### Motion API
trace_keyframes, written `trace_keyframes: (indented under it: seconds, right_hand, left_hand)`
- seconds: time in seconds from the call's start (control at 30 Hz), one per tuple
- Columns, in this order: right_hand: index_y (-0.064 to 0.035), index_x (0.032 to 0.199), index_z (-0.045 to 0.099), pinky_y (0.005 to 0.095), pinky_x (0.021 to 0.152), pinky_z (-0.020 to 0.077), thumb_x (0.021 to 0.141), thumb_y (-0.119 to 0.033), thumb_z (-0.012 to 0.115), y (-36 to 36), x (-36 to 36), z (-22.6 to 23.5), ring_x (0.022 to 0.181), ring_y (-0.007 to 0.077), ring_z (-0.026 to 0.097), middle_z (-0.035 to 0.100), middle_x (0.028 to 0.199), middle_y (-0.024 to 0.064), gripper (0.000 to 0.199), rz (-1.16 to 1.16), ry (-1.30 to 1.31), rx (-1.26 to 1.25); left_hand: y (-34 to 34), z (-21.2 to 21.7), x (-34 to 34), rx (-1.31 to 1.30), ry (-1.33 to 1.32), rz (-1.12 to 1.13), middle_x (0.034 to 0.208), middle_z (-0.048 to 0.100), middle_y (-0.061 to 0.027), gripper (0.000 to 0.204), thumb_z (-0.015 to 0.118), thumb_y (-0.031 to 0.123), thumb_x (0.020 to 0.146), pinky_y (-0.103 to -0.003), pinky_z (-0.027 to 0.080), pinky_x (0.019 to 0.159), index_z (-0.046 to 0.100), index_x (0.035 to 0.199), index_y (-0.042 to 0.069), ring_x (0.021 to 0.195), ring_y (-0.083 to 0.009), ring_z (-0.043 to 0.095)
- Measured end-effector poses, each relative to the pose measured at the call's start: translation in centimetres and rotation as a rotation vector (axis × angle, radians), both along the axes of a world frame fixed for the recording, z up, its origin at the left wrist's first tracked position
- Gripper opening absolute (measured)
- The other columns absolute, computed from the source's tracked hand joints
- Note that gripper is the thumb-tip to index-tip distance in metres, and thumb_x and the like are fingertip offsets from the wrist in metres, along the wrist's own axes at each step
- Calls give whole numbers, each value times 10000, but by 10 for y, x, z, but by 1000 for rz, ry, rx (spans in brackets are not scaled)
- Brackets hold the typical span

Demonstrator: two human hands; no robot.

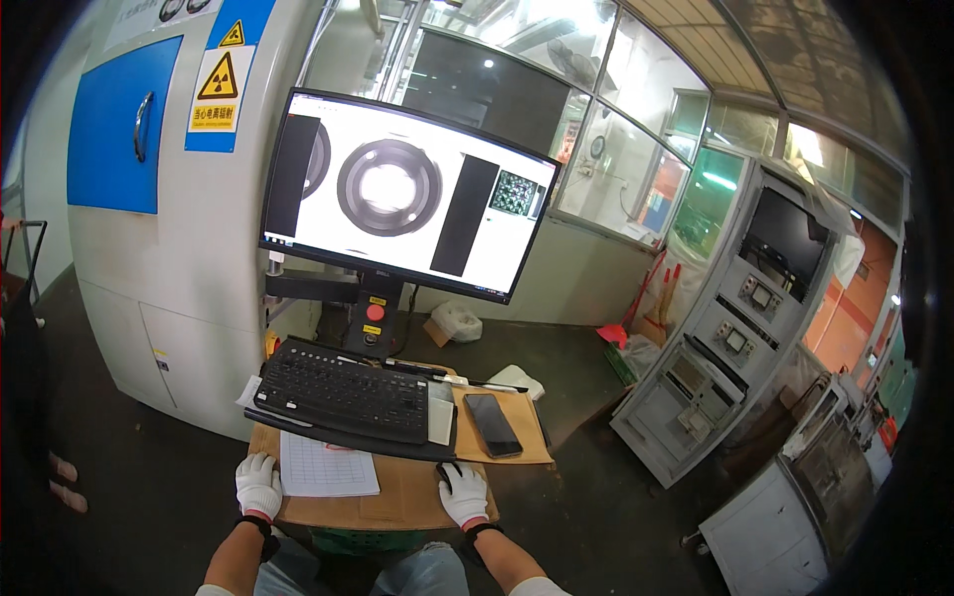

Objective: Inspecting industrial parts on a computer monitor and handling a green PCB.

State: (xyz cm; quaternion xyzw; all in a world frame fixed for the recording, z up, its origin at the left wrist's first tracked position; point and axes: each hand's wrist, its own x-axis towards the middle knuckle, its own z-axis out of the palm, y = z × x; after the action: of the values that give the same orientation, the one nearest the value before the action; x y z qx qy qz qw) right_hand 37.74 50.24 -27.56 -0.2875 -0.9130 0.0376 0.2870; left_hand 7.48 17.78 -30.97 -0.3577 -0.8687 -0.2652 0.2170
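My left hand (259,485), in a white knitted glove with a black band at the wrist, lies on the left edge of the cardboard-topped stand (397,497). Its fingers are laid out and hold nothing. Just beside it is a white printed sheet (328,469) with a ruled table. My right hand (464,493), also gloved in white, rests over a dark computer mouse (444,480), most of which is hidden under the palm. Above both hands sits a black keyboard (343,391). To its right a dark smartphone (492,425) lies on a tan board (534,429).
A monitor (467,219) showing a grey ring picture hangs over the keyboard, with a red button (375,312) below it. At left stands a large white cabinet (214,268) with a blue door. An instrument rack (696,377) and a grey metal cart (785,517) stand at right.
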Motion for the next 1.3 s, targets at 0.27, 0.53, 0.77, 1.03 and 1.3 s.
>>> trace_keyframes:
  seconds: [0.27,0.53,0.77,1.03,1.3]
  right_hand:
    - [-151,1291,657,533,951,507,876,-269,701,-1,1,1,1088,433,627,646,1254,186,434,4,2,-12]
    - [-152,1297,658,534,945,509,878,-278,701,1,1,0,1080,433,627,645,1257,188,439,17,7,-4]
    - [-167,1287,679,537,847,535,871,-291,703,3,0,-2,982,411,648,660,1125,184,435,21,45,93]
    - [-177,1303,666,541,832,539,871,-303,701,1,0,-2,966,410,652,668,1092,176,452,11,28,96]
    - [-181,1300,666,545,837,537,875,-303,695,3,0,-3,965,411,652,668,1082,176,444,15,31,91]
  left_hand:
    - [0,1,-2,-19,5,4,1224,670,-113,278,690,181,835,-492,429,1087,695,1100,98,1232,-348,579]
    - [1,0,-1,-5,7,7,1222,670,-113,276,689,181,836,-494,430,1085,694,1100,103,1229,-349,581]
    - [1,1,0,-24,-4,20,1241,665,-115,281,682,193,844,-494,418,1099,693,1110,104,1242,-351,572]
    - [0,-3,-2,-34,-19,18,1259,660,-112,303,679,196,850,-495,411,1103,698,1136,99,1258,-344,562]
    - [1,-3,-1,-15,-11,17,1258,661,-112,326,683,193,833,-498,409,1105,701,1144,96,1259,-347,561]
